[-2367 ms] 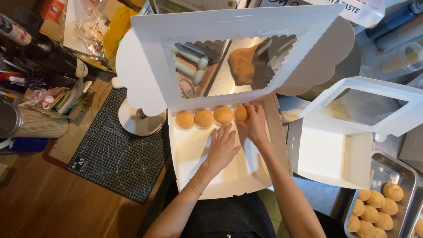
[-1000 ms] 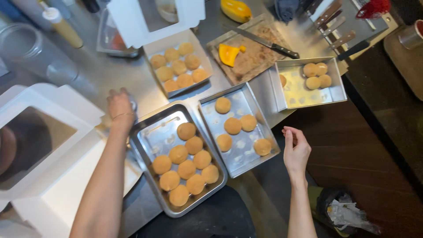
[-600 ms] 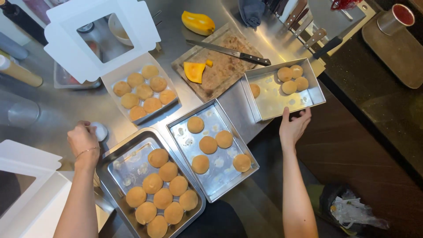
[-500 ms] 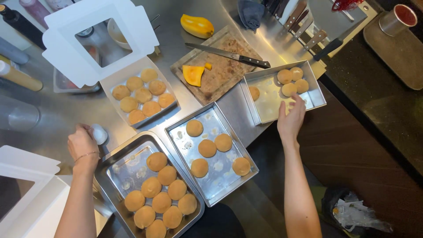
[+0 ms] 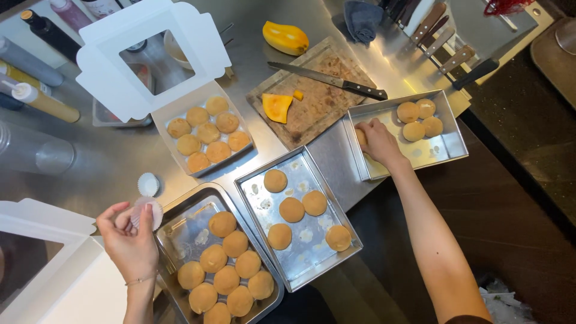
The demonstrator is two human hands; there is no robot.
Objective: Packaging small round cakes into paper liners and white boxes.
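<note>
My left hand (image 5: 129,237) pinches a white paper baking cup (image 5: 148,212) above the steel counter, beside a metal tray (image 5: 174,219) with several round golden buns. A second paper cup (image 5: 148,184) lies just above it. My right hand (image 5: 377,140) reaches into the far right metal tray (image 5: 447,147), closing over a bun at its left end; several more buns (image 5: 419,117) sit at that tray's back. Between the hands stands a middle tray (image 5: 312,264) holding several buns.
An open white window box (image 5: 207,135) filled with buns stands at the back left, another open white box (image 5: 54,276) at the lower left. A cutting board (image 5: 318,99) carries a knife (image 5: 327,80) and orange fruit pieces. Squeeze bottles (image 5: 36,96) line the left edge.
The view swung from the white box to the trays. My right hand has moved up into the far right tray onto a bun. My left hand now holds a paper cup.
</note>
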